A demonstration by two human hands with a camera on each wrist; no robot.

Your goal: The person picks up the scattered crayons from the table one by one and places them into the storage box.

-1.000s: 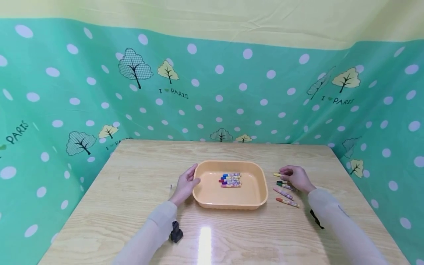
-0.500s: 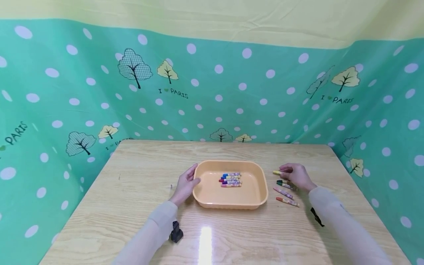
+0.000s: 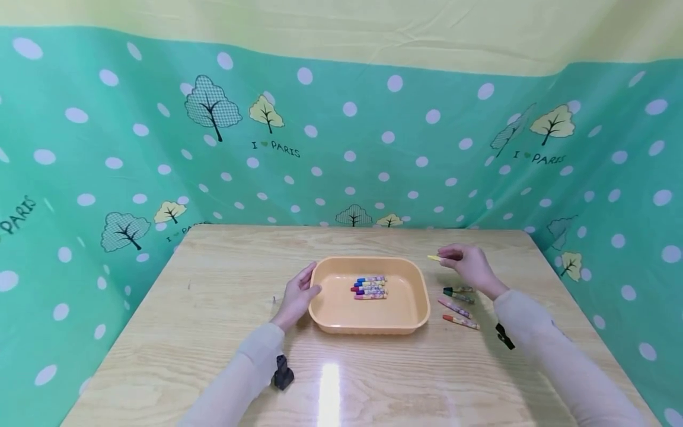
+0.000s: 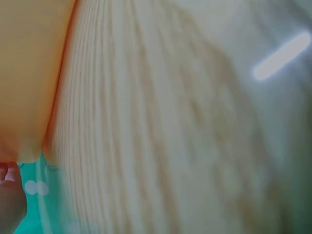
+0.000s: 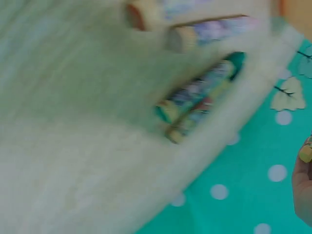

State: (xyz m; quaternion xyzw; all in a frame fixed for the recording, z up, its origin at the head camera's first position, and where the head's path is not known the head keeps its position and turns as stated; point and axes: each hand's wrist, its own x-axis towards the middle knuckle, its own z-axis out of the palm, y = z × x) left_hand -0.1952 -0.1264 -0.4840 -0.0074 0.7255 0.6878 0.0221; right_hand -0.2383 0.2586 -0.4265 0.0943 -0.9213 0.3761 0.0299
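Note:
A peach plastic tray (image 3: 331, 311) stands mid-table with several crayons (image 3: 370, 288) side by side inside. My left hand (image 3: 295, 298) holds its left rim, thumb over the edge; in the left wrist view the tray's wall (image 4: 29, 73) rises beside the fingers. To the right of the tray, my right hand (image 3: 471, 267) pinches a yellow crayon (image 3: 434, 258) raised over the table, pointing left. Below this hand lie two dark crayons, one of them green (image 5: 200, 87), then a pink crayon (image 3: 454, 307) and an orange crayon (image 3: 460, 322).
The wooden table (image 3: 224, 267) reaches back to a green dotted curtain (image 3: 320, 148). A small pale bit (image 3: 274, 299) lies left of the tray. Black wrist mounts (image 3: 283, 373) sit by both sleeves. A bright glare strip (image 3: 329, 394) shows on the table's front.
My right hand has lifted the yellow crayon off the table and moved up and slightly left with it. The left hand stays on the tray's rim.

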